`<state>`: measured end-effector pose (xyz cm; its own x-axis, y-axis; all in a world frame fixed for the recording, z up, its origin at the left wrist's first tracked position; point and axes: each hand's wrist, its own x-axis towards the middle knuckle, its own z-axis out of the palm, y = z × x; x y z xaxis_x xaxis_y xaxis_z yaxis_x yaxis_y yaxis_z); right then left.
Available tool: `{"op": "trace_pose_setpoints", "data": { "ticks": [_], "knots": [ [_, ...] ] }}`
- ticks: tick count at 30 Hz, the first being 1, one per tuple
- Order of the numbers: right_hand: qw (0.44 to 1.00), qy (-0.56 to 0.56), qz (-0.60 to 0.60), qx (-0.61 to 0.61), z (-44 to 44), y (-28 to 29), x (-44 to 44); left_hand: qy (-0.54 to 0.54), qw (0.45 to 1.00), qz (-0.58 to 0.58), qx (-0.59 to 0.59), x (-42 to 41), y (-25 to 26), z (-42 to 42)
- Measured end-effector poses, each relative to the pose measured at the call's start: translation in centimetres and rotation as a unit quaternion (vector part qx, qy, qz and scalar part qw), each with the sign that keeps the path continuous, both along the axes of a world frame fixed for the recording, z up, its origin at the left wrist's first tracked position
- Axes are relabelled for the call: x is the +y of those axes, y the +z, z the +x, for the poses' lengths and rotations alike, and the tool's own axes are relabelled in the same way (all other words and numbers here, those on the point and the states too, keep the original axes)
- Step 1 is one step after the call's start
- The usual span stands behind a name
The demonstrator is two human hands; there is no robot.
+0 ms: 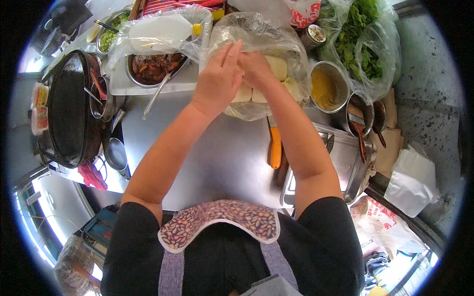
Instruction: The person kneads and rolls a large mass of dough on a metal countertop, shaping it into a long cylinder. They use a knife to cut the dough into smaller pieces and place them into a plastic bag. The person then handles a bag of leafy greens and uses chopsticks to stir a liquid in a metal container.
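Note:
My left hand [219, 76] is stretched out with straight fingers over a clear plastic bag [255, 29]. Against its fingertips, my right hand [256, 68] is bent inward, its fingers partly hidden. Whatever may lie between the two hands cannot be seen. Pale dough pieces [277, 67] rest inside the bag, below and beside my hands. To the left, a metal bowl of dark reddish-brown food [155, 68] has a metal utensil [157, 96] leaning out of it. A metal pot of yellow liquid [327, 87] stands right of the bag.
A round black griddle [70, 111] is at left. An orange-handled tool [275, 148] lies on the steel worktop [207, 159], near a metal tray [344, 174]. A brush [358, 127] stands in a pot at right. Leafy greens [357, 48] fill a bag behind.

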<state>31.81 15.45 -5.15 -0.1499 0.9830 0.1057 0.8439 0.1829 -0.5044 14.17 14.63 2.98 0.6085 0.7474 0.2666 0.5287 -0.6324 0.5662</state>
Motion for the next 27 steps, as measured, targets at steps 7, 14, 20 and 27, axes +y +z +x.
{"op": "trace_pose_setpoints", "data": {
  "ticks": [7,14,20,27],
  "knots": [
    [0.956,-0.090,0.050,-0.276,6.5,7.3,-10.5,0.045,0.957,-0.036,0.283,1.0,-1.4,2.2],
    [0.983,0.045,0.018,-0.177,8.1,11.5,-17.5,0.002,0.985,0.097,0.142,-0.1,1.0,-0.4],
    [0.992,0.037,-0.093,-0.078,3.9,11.9,-25.4,0.046,0.994,-0.063,0.072,-10.2,3.9,-13.5],
    [0.963,-0.133,0.175,-0.153,4.7,13.0,-23.1,0.168,0.978,-0.018,0.126,-18.5,0.9,-17.5]
  ]
}}
